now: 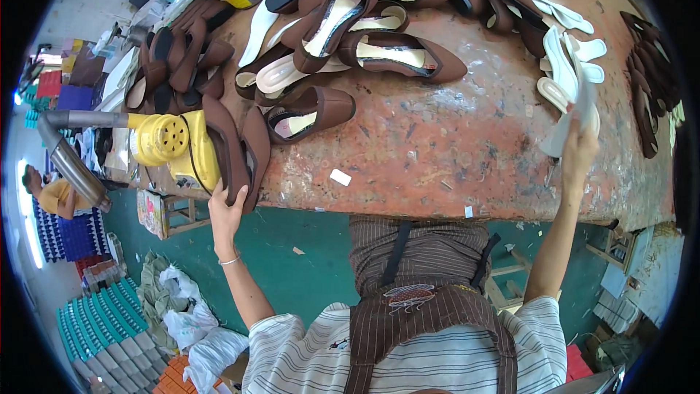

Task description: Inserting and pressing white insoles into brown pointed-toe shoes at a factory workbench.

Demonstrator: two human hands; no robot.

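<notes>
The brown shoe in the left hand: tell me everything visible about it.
The brown shoe is a slim, pointed flat that looks like matte fabric or suede. It stands tilted on the near edge of the worn orange table, against the yellow machine, with a second brown shoe beside it. The left hand grips its lower end from below. Its inside is turned away.

brown flat shoe [227, 147], pointed toe, stood on edge at near-left table rim, leaning beside yellow machine, gripped at lower end by left hand [226, 211]. white insole [576, 113], thin, curved, lifted off right side of table, pinched in right hand [580, 149], near white insole stack.
</notes>
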